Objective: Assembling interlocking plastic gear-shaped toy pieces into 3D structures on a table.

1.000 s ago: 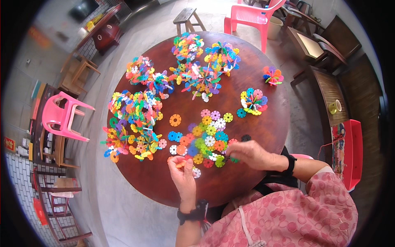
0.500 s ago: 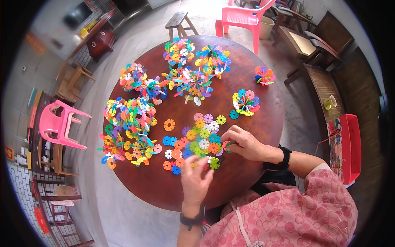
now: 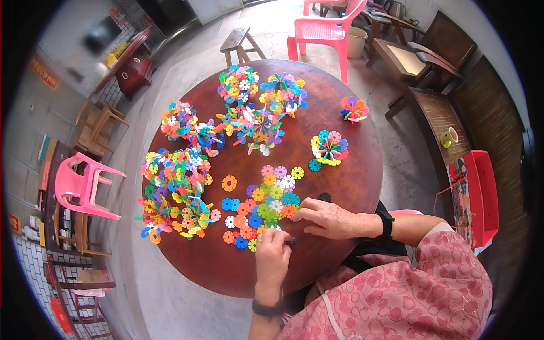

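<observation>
I see the left hand (image 3: 273, 255) resting on the round table (image 3: 340, 170) near its front edge, fingers curled inward around a small dark disc (image 3: 291, 242) that pokes out at the fingertips. It sits right at the near edge of the flat patch of loose discs (image 3: 263, 207), touching the closest ones. The right hand (image 3: 326, 218) lies palm down just to the right of that patch, fingers stretched toward it and pressing on the tabletop; I cannot tell whether it pins a piece underneath. A black disc (image 3: 324, 197) lies on the wood just beyond its knuckles.

The patch itself is a spread of snowflake-shaped plastic discs (orange, blue, green, yellow, pink, white) lying flat, with one orange disc (image 3: 229, 183) set a little apart to the left. Farther left stands a big built cluster (image 3: 175, 192), and at the far side of the table another cluster (image 3: 260, 107). A small ring-shaped build (image 3: 327, 148) lies to the right of centre, and a smaller ball (image 3: 354, 109) near the far right edge. A pink chair (image 3: 326, 25) stands beyond the table.
</observation>
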{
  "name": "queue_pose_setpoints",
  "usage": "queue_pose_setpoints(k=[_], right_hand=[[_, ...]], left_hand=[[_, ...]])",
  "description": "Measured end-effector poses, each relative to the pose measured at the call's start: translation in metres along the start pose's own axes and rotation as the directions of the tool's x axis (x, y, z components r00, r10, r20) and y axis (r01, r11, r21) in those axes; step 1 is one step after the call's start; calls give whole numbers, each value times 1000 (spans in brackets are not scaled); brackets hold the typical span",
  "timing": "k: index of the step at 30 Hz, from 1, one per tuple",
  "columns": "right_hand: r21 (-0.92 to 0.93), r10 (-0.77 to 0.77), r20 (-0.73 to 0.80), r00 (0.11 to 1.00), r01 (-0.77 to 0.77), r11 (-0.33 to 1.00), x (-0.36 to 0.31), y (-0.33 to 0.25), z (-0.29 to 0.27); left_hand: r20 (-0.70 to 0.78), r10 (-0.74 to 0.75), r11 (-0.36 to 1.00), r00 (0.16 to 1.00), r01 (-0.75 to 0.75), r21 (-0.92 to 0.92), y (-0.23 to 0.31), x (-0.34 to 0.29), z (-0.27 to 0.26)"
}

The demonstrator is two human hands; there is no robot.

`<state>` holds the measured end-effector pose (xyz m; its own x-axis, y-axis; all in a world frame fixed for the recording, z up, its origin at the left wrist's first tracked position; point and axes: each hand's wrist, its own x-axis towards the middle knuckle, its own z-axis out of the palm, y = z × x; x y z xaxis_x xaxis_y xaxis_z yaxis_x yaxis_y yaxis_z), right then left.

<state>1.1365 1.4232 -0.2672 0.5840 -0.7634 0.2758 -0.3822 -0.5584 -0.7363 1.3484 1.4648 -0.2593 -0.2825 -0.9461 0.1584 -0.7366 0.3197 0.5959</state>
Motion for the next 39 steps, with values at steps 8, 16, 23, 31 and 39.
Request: queue_pose_setpoints(k=[8, 16, 23, 31, 39], right_hand=[[211, 57, -84, 995, -38, 977, 1, -4, -3], [606, 361, 303, 882, -470, 641, 2, 0, -12], [341, 90, -94, 992, -53, 939, -4, -10, 4], [105, -65, 147, 987, 50, 993, -12, -14, 6], [150, -138, 362, 922, 88, 985, -15, -20, 2]], left_hand=[[-43, 57, 859, 997, -71, -508, 13, 2, -14], [198, 155, 593, 968, 70, -802, 9, 0, -18], [213, -199, 435, 957, 281, -855, 19, -2, 3], [564, -138, 447, 814, 560, -698, 17, -11, 23], [784, -240, 709, 573, 655, -261, 27, -5, 0]])
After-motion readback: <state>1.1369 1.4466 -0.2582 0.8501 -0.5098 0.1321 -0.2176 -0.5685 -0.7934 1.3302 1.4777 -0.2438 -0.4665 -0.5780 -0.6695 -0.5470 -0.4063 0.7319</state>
